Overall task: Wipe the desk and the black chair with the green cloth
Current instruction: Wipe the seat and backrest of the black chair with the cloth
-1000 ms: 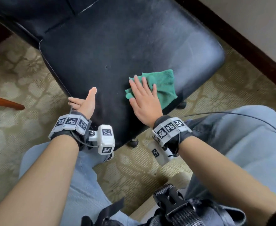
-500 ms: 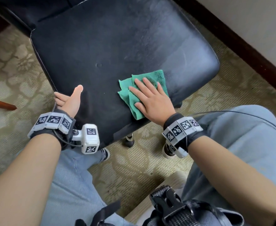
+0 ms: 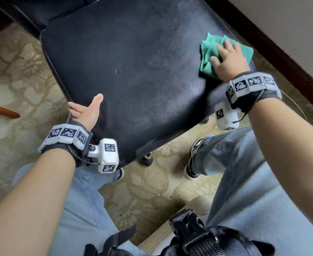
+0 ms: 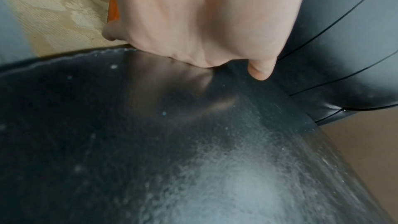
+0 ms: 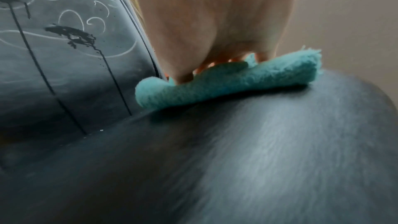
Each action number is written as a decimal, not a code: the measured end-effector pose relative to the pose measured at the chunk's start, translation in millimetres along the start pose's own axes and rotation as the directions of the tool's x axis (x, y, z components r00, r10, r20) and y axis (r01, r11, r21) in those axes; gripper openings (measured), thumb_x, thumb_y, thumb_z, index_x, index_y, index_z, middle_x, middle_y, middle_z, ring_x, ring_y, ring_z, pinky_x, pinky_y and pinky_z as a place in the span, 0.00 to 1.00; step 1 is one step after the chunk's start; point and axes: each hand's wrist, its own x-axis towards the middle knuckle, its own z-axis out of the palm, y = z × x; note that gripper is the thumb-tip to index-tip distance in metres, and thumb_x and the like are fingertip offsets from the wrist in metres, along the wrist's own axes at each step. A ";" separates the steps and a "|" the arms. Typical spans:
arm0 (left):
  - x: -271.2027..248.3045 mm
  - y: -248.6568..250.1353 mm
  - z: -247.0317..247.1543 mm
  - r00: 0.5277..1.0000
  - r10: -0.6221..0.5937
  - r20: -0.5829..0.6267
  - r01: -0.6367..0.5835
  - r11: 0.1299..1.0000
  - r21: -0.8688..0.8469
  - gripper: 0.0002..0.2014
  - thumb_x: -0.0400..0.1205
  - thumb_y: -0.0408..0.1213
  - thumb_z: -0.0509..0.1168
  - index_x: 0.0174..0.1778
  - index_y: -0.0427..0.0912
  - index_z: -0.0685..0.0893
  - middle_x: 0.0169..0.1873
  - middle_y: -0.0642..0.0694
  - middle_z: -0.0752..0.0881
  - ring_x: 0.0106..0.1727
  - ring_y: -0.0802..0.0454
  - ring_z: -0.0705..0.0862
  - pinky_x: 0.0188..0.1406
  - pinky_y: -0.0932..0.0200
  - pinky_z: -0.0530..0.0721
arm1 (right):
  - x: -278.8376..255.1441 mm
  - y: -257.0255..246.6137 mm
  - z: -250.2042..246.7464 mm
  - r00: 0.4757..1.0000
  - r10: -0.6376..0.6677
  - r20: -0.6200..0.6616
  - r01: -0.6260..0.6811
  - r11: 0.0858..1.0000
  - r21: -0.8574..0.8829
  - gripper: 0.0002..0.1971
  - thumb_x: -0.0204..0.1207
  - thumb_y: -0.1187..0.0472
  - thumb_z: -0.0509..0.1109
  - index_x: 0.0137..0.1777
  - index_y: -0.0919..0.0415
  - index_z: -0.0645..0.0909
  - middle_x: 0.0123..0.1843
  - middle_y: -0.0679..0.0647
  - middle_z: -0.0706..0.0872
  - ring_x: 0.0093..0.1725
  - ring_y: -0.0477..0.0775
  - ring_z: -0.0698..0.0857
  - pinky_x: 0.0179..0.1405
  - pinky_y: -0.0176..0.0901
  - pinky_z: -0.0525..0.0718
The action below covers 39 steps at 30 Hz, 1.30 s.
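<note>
Two hands were on the black chair (image 3: 133,74). The right hand (image 3: 227,60) lay flat over the green cloth (image 3: 207,54), fingers spread and straight, pressing it onto the seat near the right-hand edge, close to the dark baseboard (image 3: 274,58). The left hand (image 3: 86,112) gripped the seat's front left corner, thumb laid on top and fingers curled under the rim, apparently steadying the chair.

The step in hand looked like wiping the seat. To do it well, the person would want even palm pressure, overlapping strokes across the whole cushion, and the cloth kept bunched under the hand so no loose edge dragged. The left hand's grip would matter, since the chair seemed to stand on castors and could roll.

The seat was a rounded square cushion of smooth, slightly cracked black leatherette with a grey sheen, dimpled at the centre. The right wrist view showed the cloth (image 5: 226,84) as thick, fuzzy terry, folded into a soft roll. The floor was a patterned beige carpet (image 3: 18,74). No desk was in view.
</note>
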 end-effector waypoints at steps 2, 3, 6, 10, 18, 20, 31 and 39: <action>-3.2 1.3 -2.2 1.000 -0.020 0.018 0.019 1.000 0.021 0.49 0.80 0.63 0.56 0.83 0.34 0.39 0.82 0.35 0.42 0.83 0.36 0.41 0.78 0.48 0.30 | -14.4 -9.5 3.3 0.999 0.027 0.035 -0.028 0.999 0.034 0.28 0.84 0.50 0.53 0.83 0.54 0.55 0.86 0.56 0.48 0.84 0.61 0.45 0.79 0.66 0.49; -9.3 4.1 -2.8 0.999 -0.016 0.030 0.015 1.000 0.003 0.49 0.81 0.64 0.54 0.82 0.33 0.40 0.82 0.34 0.43 0.83 0.36 0.43 0.80 0.43 0.37 | -26.2 -15.9 7.2 0.998 0.043 0.049 -0.045 0.998 0.054 0.29 0.84 0.50 0.53 0.84 0.54 0.53 0.86 0.55 0.46 0.84 0.61 0.43 0.79 0.66 0.47; -29.3 16.5 -5.5 0.998 -0.054 0.045 0.051 0.996 0.069 0.47 0.82 0.66 0.46 0.80 0.24 0.52 0.82 0.31 0.49 0.83 0.37 0.48 0.80 0.45 0.41 | -68.6 -37.6 27.1 0.992 0.094 0.081 -0.104 0.986 0.129 0.32 0.83 0.49 0.54 0.84 0.52 0.46 0.86 0.54 0.39 0.83 0.60 0.37 0.79 0.66 0.42; -38.1 17.0 -9.8 0.996 -0.060 0.060 0.049 0.985 0.166 0.47 0.82 0.66 0.45 0.79 0.22 0.53 0.81 0.29 0.50 0.83 0.36 0.48 0.79 0.44 0.41 | -121.2 -75.0 54.2 0.982 0.131 0.136 -0.161 0.956 0.244 0.36 0.82 0.50 0.56 0.84 0.54 0.40 0.84 0.56 0.33 0.82 0.62 0.33 0.78 0.67 0.41; -35.4 12.4 -15.8 0.996 -0.041 0.083 0.033 0.995 0.098 0.49 0.80 0.70 0.45 0.80 0.27 0.53 0.82 0.33 0.49 0.83 0.38 0.47 0.80 0.43 0.41 | -200.3 -134.7 105.8 0.976 0.125 0.179 -0.197 0.859 0.473 0.39 0.78 0.50 0.51 0.82 0.66 0.37 0.81 0.68 0.29 0.79 0.72 0.28 0.75 0.58 0.28; -37.5 13.1 -15.6 0.997 -0.031 0.067 0.023 0.994 0.111 0.49 0.80 0.69 0.46 0.81 0.26 0.50 0.82 0.33 0.47 0.83 0.38 0.46 0.79 0.44 0.40 | -214.0 -148.5 116.5 0.973 0.138 0.183 -0.215 0.821 0.528 0.40 0.78 0.51 0.53 0.82 0.67 0.37 0.80 0.70 0.28 0.78 0.73 0.28 0.75 0.56 0.27; -32.7 5.8 -19.3 0.995 0.031 0.100 -0.043 0.992 0.121 0.52 0.78 0.71 0.49 0.82 0.30 0.43 0.83 0.36 0.43 0.84 0.41 0.43 0.80 0.42 0.39 | -235.3 -193.5 131.8 0.908 0.320 0.271 -0.402 0.484 0.777 0.40 0.82 0.61 0.59 0.82 0.59 0.32 0.81 0.60 0.24 0.81 0.64 0.30 0.78 0.52 0.34; -31.8 4.7 -17.1 0.995 0.036 0.091 -0.049 0.989 0.140 0.51 0.79 0.71 0.48 0.83 0.33 0.42 0.83 0.37 0.41 0.83 0.41 0.42 0.79 0.44 0.38 | -237.8 -186.5 143.0 0.929 0.300 0.216 -0.348 0.510 0.787 0.40 0.84 0.59 0.60 0.82 0.63 0.33 0.81 0.65 0.26 0.81 0.64 0.32 0.71 0.38 0.29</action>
